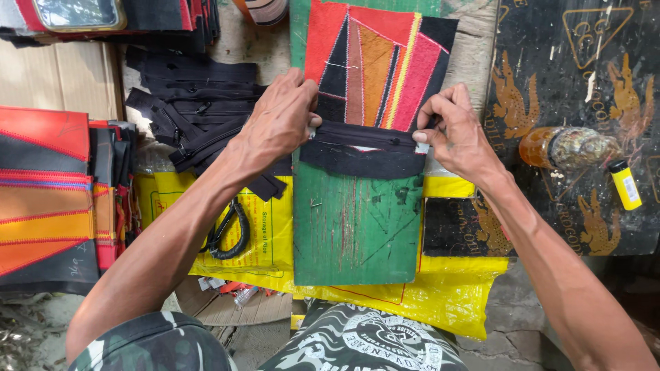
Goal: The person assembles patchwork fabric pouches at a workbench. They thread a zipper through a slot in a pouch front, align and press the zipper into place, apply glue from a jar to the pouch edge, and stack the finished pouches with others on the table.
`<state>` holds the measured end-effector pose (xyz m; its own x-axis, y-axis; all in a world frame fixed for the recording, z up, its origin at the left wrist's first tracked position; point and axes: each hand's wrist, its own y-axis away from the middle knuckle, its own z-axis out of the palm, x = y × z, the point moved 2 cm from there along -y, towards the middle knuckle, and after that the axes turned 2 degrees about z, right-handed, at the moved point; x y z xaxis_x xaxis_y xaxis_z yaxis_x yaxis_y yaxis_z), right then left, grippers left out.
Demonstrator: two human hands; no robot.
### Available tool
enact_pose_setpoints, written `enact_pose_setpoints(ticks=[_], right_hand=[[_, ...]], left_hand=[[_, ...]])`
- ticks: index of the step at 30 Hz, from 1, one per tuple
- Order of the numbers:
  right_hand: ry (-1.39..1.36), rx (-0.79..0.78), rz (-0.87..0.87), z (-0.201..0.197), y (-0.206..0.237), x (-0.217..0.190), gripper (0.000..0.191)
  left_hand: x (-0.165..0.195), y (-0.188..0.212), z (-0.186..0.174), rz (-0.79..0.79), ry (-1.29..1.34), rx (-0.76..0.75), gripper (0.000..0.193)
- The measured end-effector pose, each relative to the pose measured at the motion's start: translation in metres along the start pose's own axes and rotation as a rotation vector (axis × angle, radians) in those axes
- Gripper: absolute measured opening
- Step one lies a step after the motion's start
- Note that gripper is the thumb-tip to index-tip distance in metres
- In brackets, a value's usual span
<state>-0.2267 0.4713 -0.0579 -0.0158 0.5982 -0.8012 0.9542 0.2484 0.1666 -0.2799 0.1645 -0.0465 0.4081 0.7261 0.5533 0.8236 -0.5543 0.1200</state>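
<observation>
A patchwork fabric panel (375, 65) in red, orange, black and pink lies on a green wooden board (354, 230). Across its lower edge lies a black zipper strip (364, 141) with a black cloth band beneath it. My left hand (278, 117) pinches the strip's left end against the panel. My right hand (450, 130) pinches its right end. Both hands press the zipper flat on the board.
A heap of black zippers (196, 103) lies left of the board. Stacked patchwork panels (48, 199) sit at far left. Yellow woven sacks (261, 233) lie under the board. A black printed sheet (584, 82) on the right carries a plastic bottle (567, 148) and yellow lighter (625, 184).
</observation>
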Motion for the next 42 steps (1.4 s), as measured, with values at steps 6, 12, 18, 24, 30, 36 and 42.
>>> enact_pose_setpoints(ticks=[6, 12, 18, 24, 30, 36, 42], right_hand=[[-0.205, -0.040, 0.004, -0.007, -0.003, -0.018, 0.022], [0.042, 0.298, -0.120, 0.013, 0.059, -0.049, 0.033], [0.267, 0.291, -0.438, 0.055, 0.077, -0.041, 0.027], [0.318, 0.295, -0.448, 0.057, 0.077, -0.037, 0.029], [0.414, 0.309, -0.412, 0.055, 0.082, -0.034, 0.026], [0.473, 0.305, -0.384, 0.051, 0.087, -0.029, 0.029], [0.434, 0.325, -0.362, 0.050, 0.089, -0.025, 0.025]], left_hand=[[0.017, 0.008, -0.012, 0.077, -0.164, 0.068, 0.025], [0.100, 0.052, 0.038, 0.274, 0.019, 0.212, 0.021], [0.117, 0.065, 0.085, 0.276, -0.124, 0.140, 0.039], [0.126, 0.058, 0.101, 0.281, -0.498, 0.136, 0.047], [0.110, 0.065, 0.096, 0.255, -0.471, 0.126, 0.052], [0.074, 0.086, 0.072, 0.167, -0.375, 0.178, 0.055], [0.067, 0.098, 0.074, 0.119, -0.303, 0.245, 0.051]])
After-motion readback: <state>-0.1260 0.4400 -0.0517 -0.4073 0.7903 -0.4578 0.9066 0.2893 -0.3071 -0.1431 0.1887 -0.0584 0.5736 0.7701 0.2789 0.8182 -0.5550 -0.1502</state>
